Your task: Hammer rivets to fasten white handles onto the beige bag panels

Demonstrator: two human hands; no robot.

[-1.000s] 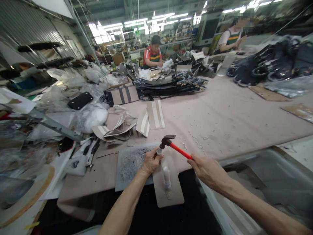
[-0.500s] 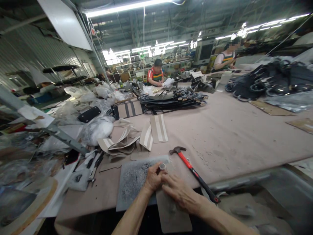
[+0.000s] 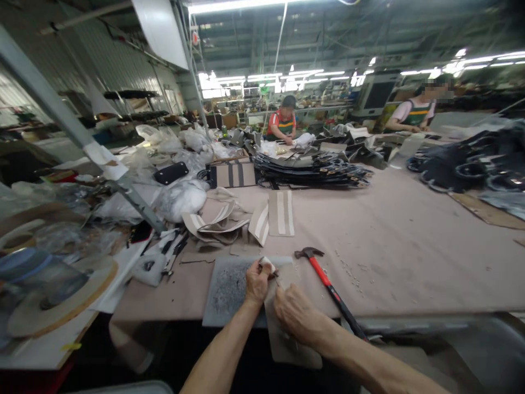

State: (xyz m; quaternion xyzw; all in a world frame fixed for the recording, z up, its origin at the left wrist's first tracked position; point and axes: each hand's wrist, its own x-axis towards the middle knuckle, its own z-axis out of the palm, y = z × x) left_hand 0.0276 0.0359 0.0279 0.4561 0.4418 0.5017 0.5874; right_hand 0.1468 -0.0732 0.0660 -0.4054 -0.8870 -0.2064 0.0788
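My left hand (image 3: 257, 282) is closed around a small whitish cylindrical tool (image 3: 267, 265), tilted over the top part of a long beige panel (image 3: 289, 345). Just right of it, the fingers of my right hand (image 3: 297, 312) are pinched together close to the tool's lower end; what they hold is too small to make out. The beige panel lies under my right hand, its lower end hanging past the table edge. A grey, dark-speckled board (image 3: 227, 290) lies beneath and to the left. To the right rests a claw hammer (image 3: 324, 276) with a red and black handle.
Beige striped pieces (image 3: 281, 213) lie beyond the board. A stack of dark strap-like parts (image 3: 311, 172) stands farther back. Plastic bags (image 3: 184, 200) and a metal post (image 3: 135, 200) are on the left. Small bits are scattered on the tablecloth (image 3: 410, 246). Two people work across the table.
The tool in my left hand has gone from upright to tilted. My right hand's fingers have drawn into a pinch beside it. The view has turned slightly left.
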